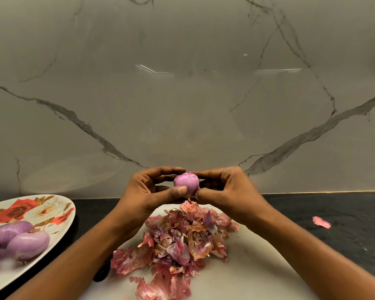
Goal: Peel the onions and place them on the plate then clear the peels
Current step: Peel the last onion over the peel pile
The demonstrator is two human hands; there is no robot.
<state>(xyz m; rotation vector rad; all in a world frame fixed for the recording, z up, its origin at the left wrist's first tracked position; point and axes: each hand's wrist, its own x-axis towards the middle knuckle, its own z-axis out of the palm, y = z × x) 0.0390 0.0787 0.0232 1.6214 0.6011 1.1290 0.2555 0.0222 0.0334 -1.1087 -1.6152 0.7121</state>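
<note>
I hold a small purple onion up between both hands above the counter. My left hand grips it from the left, thumb pressed on its front. My right hand pinches its right side, where a shred of skin hangs down. Below lies a heap of pink and brown onion peels on a white cutting board. A flowered oval plate at the left carries three peeled onions.
One loose pink peel lies on the dark counter to the right of the board. A marble wall rises straight behind the counter. The plate juts over the counter's left part.
</note>
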